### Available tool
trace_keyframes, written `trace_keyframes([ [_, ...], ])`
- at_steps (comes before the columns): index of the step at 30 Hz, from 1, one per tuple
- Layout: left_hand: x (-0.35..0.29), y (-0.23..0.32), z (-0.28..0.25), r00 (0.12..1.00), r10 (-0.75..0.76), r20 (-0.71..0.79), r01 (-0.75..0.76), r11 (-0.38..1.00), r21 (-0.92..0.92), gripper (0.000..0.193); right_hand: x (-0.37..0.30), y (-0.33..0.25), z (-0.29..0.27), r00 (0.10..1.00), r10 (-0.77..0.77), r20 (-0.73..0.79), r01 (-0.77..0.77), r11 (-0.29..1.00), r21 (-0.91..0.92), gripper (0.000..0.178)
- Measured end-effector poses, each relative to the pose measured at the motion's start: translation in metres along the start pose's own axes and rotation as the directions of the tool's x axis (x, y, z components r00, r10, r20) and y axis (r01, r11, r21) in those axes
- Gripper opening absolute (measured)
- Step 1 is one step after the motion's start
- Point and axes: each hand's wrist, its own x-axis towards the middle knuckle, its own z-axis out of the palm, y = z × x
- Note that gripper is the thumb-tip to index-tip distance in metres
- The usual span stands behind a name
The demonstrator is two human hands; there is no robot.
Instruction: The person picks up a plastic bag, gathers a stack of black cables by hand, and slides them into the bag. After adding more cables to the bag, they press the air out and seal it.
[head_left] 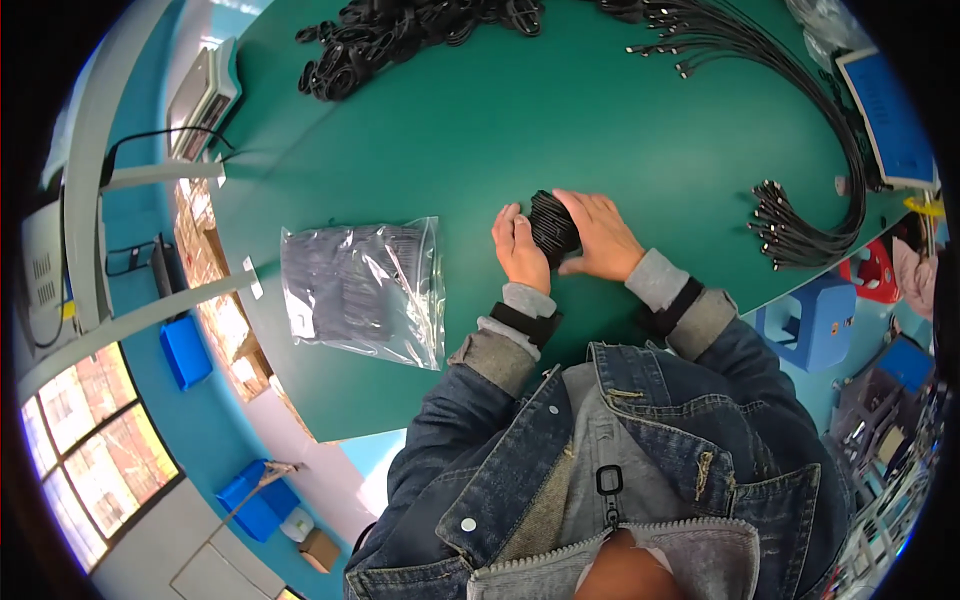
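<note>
A black bundle (pixel 553 228) with close parallel ridges is held just above the green table, a little right of its middle. It may be coiled cable or stacked strips; I cannot tell which. My left hand (pixel 520 250) closes on its left side. From the right, my right hand (pixel 606 238) wraps it, thumb below and fingers above. To the left of my hands lies a clear plastic bag (pixel 425 290) with dark ridged pieces inside it.
Coiled black cables (pixel 400 38) are heaped along the far edge. A long bunch of black cables (pixel 855 150) with metal plugs curves down the right side. A scale (pixel 205 100) stands far left, and a blue stool (pixel 812 320) is beyond the right edge.
</note>
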Motion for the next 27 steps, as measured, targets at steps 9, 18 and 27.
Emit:
trace_keyframes([
  [9, 0.033, 0.021, -0.039, 0.704, 0.470, 0.533, -0.700, 0.584, 0.410, 0.042, 0.008, 0.009, -0.006, 0.985, -0.085, 0.148, 0.087, 0.996, -0.008, 0.093],
  [18, 0.033, 0.027, -0.039, 0.711, 0.173, 0.682, -0.417, 0.884, 0.211, 0.046, -0.004, 0.004, 0.014, 0.997, -0.023, -0.073, 0.046, 0.941, 0.335, 0.080],
  [27, 0.028, 0.014, -0.022, 0.765, 0.389, 0.513, -0.531, 0.832, 0.161, 0.047, 0.009, -0.029, 0.066, 0.834, 0.262, -0.486, -0.049, 0.912, 0.408, 0.051],
])
